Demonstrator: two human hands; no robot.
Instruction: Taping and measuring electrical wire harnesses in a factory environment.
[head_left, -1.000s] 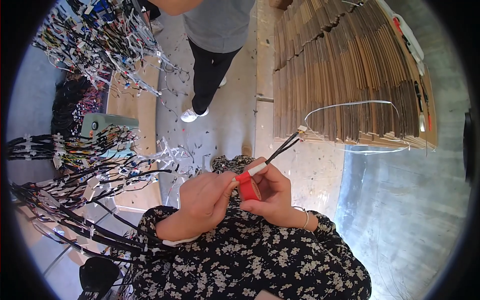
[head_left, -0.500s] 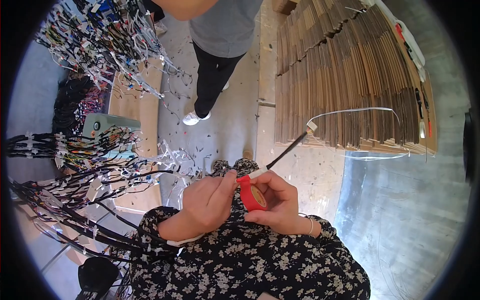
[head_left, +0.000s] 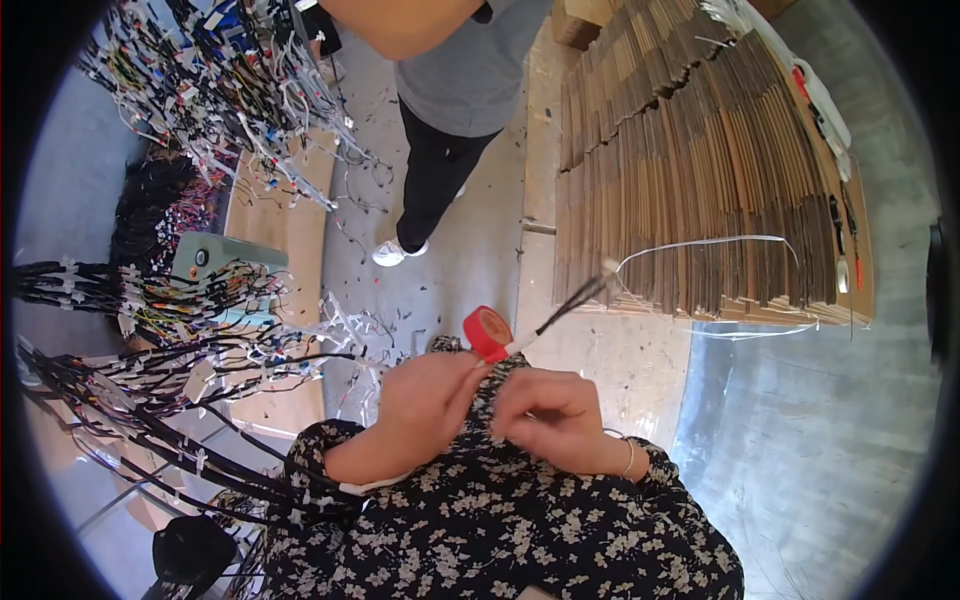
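Observation:
My left hand (head_left: pixel 428 402) pinches a cable with a white sleeve (head_left: pixel 524 340) at the joint where red tape is wound round it. From that joint the roll of red tape (head_left: pixel 487 331) stands up on the far side of my fingers, still attached. The cable's dark wires (head_left: pixel 572 303) run up to the right and end in a small pale connector (head_left: pixel 609 268), blurred by motion. My right hand (head_left: pixel 552 415) is just right of the cable, apart from the tape roll, its fingers loosely curled with a gap to the thumb and nothing seen in them.
Bundles of black wiring harnesses (head_left: pixel 150 400) hang close on my left, with more harnesses (head_left: pixel 240 90) farther off. A tall stack of flat cardboard (head_left: pixel 690 180) stands at the far right. Ahead, another person (head_left: pixel 460 85) stands in the aisle. A green-grey machine (head_left: pixel 225 250) sits at left.
My right hand has let go of the tape roll and drawn back slightly. The roll has swung from below the cable to above it. My left hand keeps its pinch.

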